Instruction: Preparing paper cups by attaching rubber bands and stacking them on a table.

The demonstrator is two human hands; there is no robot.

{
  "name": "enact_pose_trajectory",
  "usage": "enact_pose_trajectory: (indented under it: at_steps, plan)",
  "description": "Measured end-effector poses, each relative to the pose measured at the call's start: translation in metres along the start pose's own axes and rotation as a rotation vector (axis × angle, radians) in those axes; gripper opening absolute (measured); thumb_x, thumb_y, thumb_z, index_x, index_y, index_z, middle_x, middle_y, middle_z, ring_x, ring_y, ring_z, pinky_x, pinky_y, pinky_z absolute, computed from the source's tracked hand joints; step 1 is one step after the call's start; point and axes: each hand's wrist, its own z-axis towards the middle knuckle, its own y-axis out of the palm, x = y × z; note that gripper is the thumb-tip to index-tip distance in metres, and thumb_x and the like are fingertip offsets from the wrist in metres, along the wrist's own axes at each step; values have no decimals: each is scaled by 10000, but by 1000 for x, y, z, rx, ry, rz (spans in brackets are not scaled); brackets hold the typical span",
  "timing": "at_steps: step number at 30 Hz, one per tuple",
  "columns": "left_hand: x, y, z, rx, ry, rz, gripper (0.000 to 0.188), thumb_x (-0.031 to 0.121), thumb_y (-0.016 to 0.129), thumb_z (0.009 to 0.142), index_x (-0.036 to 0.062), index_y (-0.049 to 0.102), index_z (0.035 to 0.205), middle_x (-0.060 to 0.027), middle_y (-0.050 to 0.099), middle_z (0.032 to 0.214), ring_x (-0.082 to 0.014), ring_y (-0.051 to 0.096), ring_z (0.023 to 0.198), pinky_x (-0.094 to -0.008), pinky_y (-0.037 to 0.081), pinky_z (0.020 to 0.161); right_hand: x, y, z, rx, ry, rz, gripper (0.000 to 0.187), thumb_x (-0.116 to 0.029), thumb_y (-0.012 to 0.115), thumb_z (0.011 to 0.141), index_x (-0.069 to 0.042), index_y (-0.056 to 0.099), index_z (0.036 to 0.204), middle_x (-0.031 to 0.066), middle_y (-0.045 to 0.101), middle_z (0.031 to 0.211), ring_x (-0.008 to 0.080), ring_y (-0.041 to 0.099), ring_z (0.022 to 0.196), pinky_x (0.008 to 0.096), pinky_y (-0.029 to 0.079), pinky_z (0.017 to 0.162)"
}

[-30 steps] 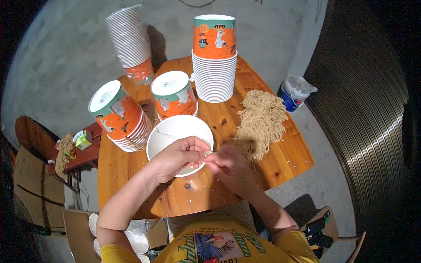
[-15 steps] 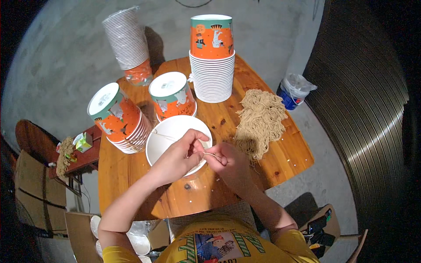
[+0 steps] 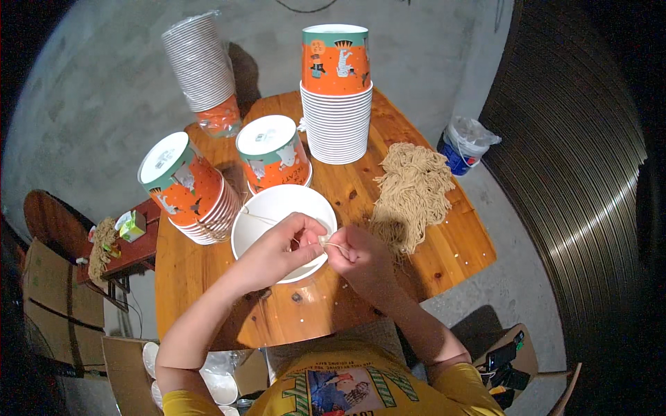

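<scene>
A paper bucket (image 3: 255,236) lies with its white inside facing up toward me. One strand of beige cord (image 3: 257,217) runs from its far left wall toward my hands. My left hand (image 3: 277,255) is over the bucket, thumb and fingers pinched on the cord near the bucket's right wall. Close against it, my right hand (image 3: 364,262) pinches the cord too, and a short length shows across its fingers. A small pale bit, perhaps a knot, shows between the fingertips; its shape is too small to make out.
Upside-down orange and green buckets stand beyond: a tilted stack (image 3: 184,187) at left, another (image 3: 274,154) in the middle, a tall stack (image 3: 336,90) behind. A plastic-wrapped stack (image 3: 201,66) leans by the wall. Beige cords (image 3: 415,191) lie heaped at right on the wooden table (image 3: 458,243).
Both hands stay close together over the bucket, with only a slight shift of the fingers. The pale bit between the fingertips shows more clearly now.
</scene>
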Motion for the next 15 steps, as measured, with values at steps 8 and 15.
enact_pose_trajectory:
  at_steps: [8,15]
  plan:
    - [3,10,-4,140,49,164,101,108,604,870,19,580,912,-40,540,792,-120,502,709,-263,433,658,-5,-4,0,-3,-70,-113,127,-53,675,750,-52,552,720,3,460,588,88,409,504,268,367,471]
    - [10,17,-11,198,0,129,72,82,584,862,13,576,882,-55,559,763,-136,520,659,-279,442,619,6,-8,-6,-116,-117,-148,78,-61,676,747,-43,607,780,52,525,624,196,521,551,316,441,535]
